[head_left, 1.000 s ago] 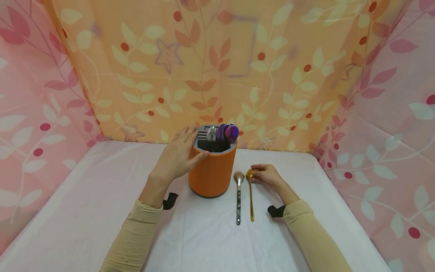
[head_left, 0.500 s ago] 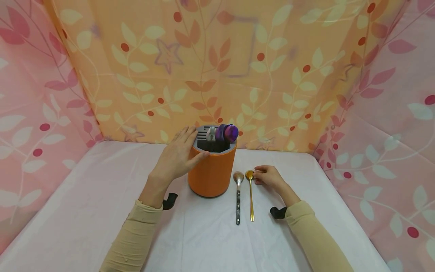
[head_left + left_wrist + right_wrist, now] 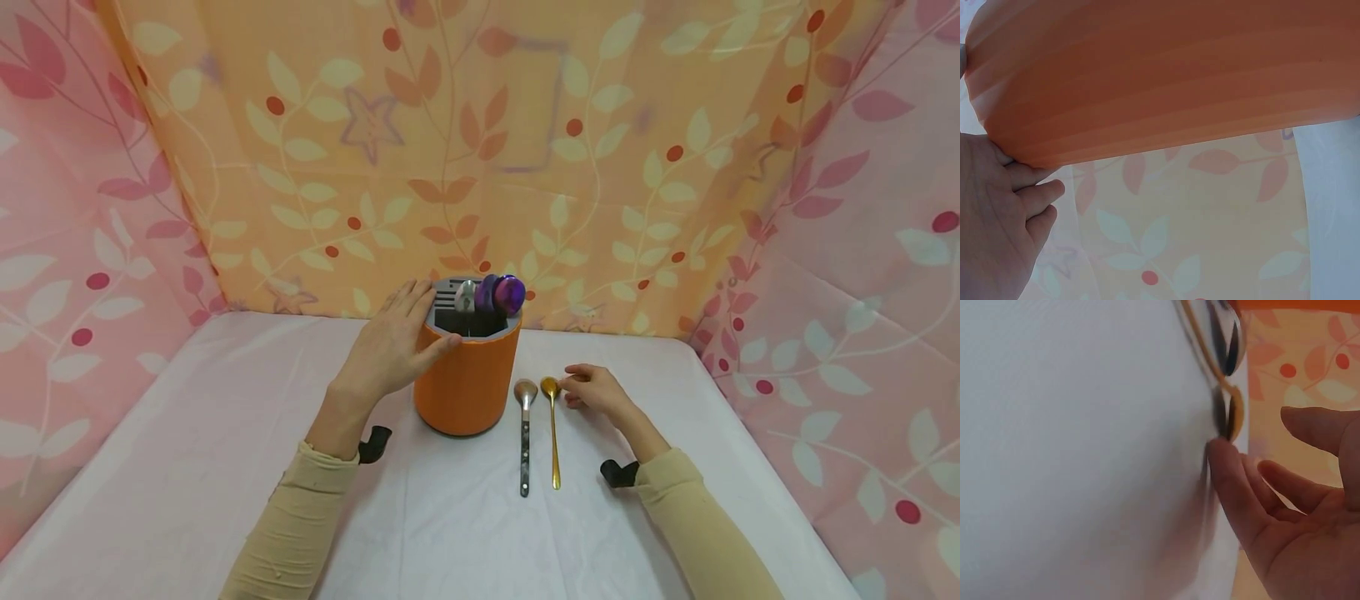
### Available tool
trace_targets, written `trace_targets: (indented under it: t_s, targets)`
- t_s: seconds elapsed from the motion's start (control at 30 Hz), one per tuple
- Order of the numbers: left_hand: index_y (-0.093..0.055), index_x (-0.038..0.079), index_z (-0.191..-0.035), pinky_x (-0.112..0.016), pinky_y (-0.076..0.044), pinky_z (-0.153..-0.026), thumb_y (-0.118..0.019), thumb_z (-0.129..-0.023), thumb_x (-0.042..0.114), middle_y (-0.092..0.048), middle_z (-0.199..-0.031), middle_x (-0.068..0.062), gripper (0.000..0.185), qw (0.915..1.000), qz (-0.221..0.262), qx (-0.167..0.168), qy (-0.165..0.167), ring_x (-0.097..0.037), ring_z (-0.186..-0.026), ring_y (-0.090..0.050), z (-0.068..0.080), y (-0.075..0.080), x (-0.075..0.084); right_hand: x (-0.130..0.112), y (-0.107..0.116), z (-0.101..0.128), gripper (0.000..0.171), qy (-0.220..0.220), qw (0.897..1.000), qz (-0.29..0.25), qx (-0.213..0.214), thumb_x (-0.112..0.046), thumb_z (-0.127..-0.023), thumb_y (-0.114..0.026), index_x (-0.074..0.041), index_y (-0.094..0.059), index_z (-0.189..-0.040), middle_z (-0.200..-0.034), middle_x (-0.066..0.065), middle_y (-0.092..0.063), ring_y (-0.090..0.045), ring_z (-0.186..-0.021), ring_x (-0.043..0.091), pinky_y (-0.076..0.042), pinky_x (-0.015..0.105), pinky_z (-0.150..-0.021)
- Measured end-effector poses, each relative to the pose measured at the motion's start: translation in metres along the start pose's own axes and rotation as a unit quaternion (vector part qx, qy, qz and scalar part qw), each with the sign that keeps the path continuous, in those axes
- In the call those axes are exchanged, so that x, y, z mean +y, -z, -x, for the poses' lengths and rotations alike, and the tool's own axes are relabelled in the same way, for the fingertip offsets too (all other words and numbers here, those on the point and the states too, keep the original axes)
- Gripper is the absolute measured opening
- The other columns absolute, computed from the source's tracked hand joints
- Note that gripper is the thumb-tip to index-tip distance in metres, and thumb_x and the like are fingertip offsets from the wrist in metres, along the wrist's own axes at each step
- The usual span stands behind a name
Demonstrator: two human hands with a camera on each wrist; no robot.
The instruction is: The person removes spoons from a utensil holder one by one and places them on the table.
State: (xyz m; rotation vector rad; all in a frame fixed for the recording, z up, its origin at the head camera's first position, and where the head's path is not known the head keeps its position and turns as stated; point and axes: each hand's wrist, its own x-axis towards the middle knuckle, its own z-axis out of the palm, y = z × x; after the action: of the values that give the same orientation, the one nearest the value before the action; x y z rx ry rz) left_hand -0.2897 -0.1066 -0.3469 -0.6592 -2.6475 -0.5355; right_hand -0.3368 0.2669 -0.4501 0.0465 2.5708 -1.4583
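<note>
While the orange holder point(image 3: 468, 379) is gripped by the left hand point(image 3: 390, 346), the gold spoon point(image 3: 553, 433), handle toward the person, is just touched at its bowl by the loosely open, empty right hand point(image 3: 596, 389).

Holder point(image 3: 468, 383): orange body, matt, faintly ribbed in the left wrist view; grey insert, plastic-looking. Gold spoon point(image 3: 553, 433): polished metal, glossy. Silver spoon point(image 3: 525, 437): shiny metal bowl, dark mottled handle. Purple utensil point(image 3: 504, 293) in the holder: glossy. Table cover point(image 3: 225, 467): white cloth, matt, lightly creased. Backdrop point(image 3: 480, 150): printed cloth, matt.
</note>
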Motion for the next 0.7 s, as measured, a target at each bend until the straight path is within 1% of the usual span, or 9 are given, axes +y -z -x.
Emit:
trace_targets:
  t_s: [0.07, 0.13, 0.23, 0.33, 0.47, 0.5, 0.53, 0.6, 0.7]
  targets:
    - [-0.033, 0.000, -0.161, -0.050, -0.014, -0.130, -0.050, -0.100, 0.069, -0.024, -0.171, -0.014, 0.094, 1.0000, 0.001, -0.001, 0.000, -0.035, -0.159, -0.016, 0.001, 0.000, 0.000, -0.005, 0.000, 0.002, 0.051, 0.024, 1.000, 0.003, 0.013, -0.015, -0.104, -0.063, 0.010, -0.049, -0.146, -0.130, 0.028, -0.062, -0.072, -0.101, 0.032, -0.064, 0.033, -0.082]
    - [-0.033, -0.001, -0.161, -0.051, -0.014, -0.130, -0.051, -0.100, 0.068, -0.025, -0.171, -0.013, 0.093, 1.0000, 0.001, 0.000, -0.001, -0.036, -0.159, -0.017, 0.001, 0.000, 0.000, -0.011, -0.001, 0.004, 0.050, 0.051, 0.998, -0.001, 0.036, -0.015, -0.104, -0.063, 0.009, -0.050, -0.146, -0.131, 0.028, -0.062, -0.070, -0.108, 0.035, -0.064, 0.032, -0.085]
    - [-0.034, -0.001, -0.161, -0.052, -0.015, -0.129, -0.051, -0.101, 0.067, -0.026, -0.171, -0.014, 0.092, 1.0000, 0.003, 0.004, -0.005, -0.036, -0.159, -0.018, 0.002, 0.000, -0.001, -0.024, -0.001, 0.008, 0.047, 0.092, 0.993, -0.016, 0.074, -0.015, -0.104, -0.064, 0.006, -0.054, -0.145, -0.134, 0.026, -0.063, -0.066, -0.118, 0.040, -0.063, 0.032, -0.087]
    - [-0.034, -0.001, -0.161, -0.052, -0.015, -0.129, -0.051, -0.101, 0.067, -0.026, -0.171, -0.013, 0.093, 1.0000, 0.003, 0.005, -0.006, -0.036, -0.159, -0.017, 0.001, 0.000, -0.001, -0.041, -0.002, 0.013, 0.045, 0.130, 0.985, -0.038, 0.108, -0.017, -0.104, -0.066, 0.001, -0.057, -0.144, -0.136, 0.024, -0.063, -0.067, -0.118, 0.037, -0.062, 0.028, -0.087]
    - [-0.034, -0.001, -0.161, -0.051, -0.015, -0.130, -0.051, -0.100, 0.068, -0.025, -0.171, -0.013, 0.093, 1.0000, 0.003, 0.005, -0.004, -0.035, -0.159, -0.016, 0.001, 0.000, -0.001, -0.064, -0.004, 0.020, 0.042, 0.196, 0.968, -0.068, 0.142, -0.015, -0.102, -0.069, 0.000, -0.061, -0.140, -0.133, 0.022, -0.065, -0.070, -0.107, 0.024, -0.060, 0.020, -0.083]
    - [-0.034, 0.000, -0.161, -0.051, -0.015, -0.130, -0.051, -0.100, 0.069, -0.025, -0.171, -0.013, 0.093, 1.0000, 0.003, 0.004, -0.003, -0.035, -0.159, -0.016, 0.001, 0.000, -0.001, -0.074, -0.005, 0.026, 0.040, 0.209, 0.964, -0.077, 0.146, -0.012, -0.102, -0.068, 0.002, -0.061, -0.138, -0.132, 0.024, -0.065, -0.070, -0.107, 0.027, -0.060, 0.018, -0.081]
    - [-0.034, 0.000, -0.161, -0.051, -0.015, -0.130, -0.050, -0.100, 0.069, -0.026, -0.171, -0.013, 0.094, 1.0000, 0.003, 0.005, -0.003, -0.035, -0.159, -0.016, 0.001, 0.000, -0.001, -0.080, -0.005, 0.028, 0.039, 0.225, 0.959, -0.083, 0.152, -0.011, -0.101, -0.069, 0.002, -0.062, -0.137, -0.131, 0.023, -0.066, -0.070, -0.105, 0.024, -0.059, 0.017, -0.081]
    - [-0.034, 0.000, -0.161, -0.052, -0.015, -0.129, -0.050, -0.100, 0.069, -0.026, -0.171, -0.013, 0.094, 1.0000, 0.003, 0.005, -0.003, -0.036, -0.159, -0.017, 0.001, -0.001, -0.001, -0.091, -0.008, 0.031, 0.037, 0.256, 0.948, -0.097, 0.163, -0.008, -0.100, -0.070, 0.003, -0.063, -0.135, -0.128, 0.025, -0.066, -0.069, -0.103, 0.024, -0.059, 0.016, -0.081]
    - [-0.033, 0.000, -0.161, -0.052, -0.014, -0.130, -0.050, -0.100, 0.069, -0.025, -0.171, -0.013, 0.094, 1.0000, 0.005, 0.004, -0.003, -0.036, -0.159, -0.017, 0.001, -0.001, -0.001, -0.106, -0.012, 0.037, 0.036, 0.291, 0.934, -0.119, 0.172, -0.007, -0.099, -0.071, 0.004, -0.064, -0.132, -0.125, 0.027, -0.066, -0.068, -0.103, 0.023, -0.058, 0.016, -0.084]
